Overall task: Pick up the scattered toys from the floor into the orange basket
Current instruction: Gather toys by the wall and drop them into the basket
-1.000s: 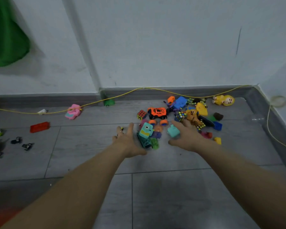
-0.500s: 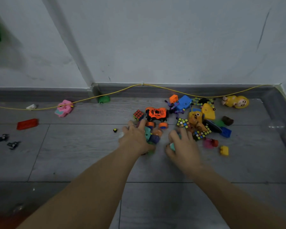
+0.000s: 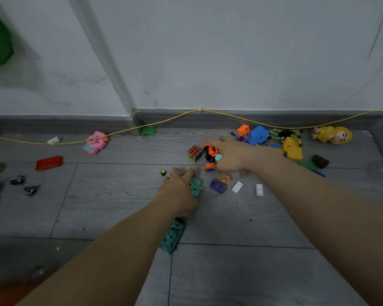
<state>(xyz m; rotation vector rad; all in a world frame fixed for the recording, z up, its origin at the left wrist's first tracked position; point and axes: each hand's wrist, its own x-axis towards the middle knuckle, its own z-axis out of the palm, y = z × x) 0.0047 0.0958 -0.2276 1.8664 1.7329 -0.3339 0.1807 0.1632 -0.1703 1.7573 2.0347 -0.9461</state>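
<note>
Toys lie scattered on the grey floor by the wall. My left hand [image 3: 177, 191] grips a teal block toy [image 3: 196, 187], and a second teal toy [image 3: 172, 236] hangs below its wrist. Further out, my right hand [image 3: 231, 155] reaches over the orange monster truck [image 3: 210, 154], fingers stretched left, with a small teal toy [image 3: 218, 157] held against the palm. A Rubik's cube [image 3: 194, 153] sits just left of the truck. An orange blur [image 3: 0, 294] in the bottom left corner may be the basket.
A purple and orange toy [image 3: 219, 184] and two white pieces [image 3: 259, 189] lie between my hands. Blue [image 3: 258, 135] and yellow toys [image 3: 293, 149] and a yellow doll [image 3: 332, 134] crowd the right. At the left lie a pink toy [image 3: 95, 142], a green car [image 3: 148, 130] and a red brick [image 3: 49, 162].
My left hand closed round the teal toys and lifted them. My right hand moved away from me onto the orange truck, leaving white pieces bare on the floor.
</note>
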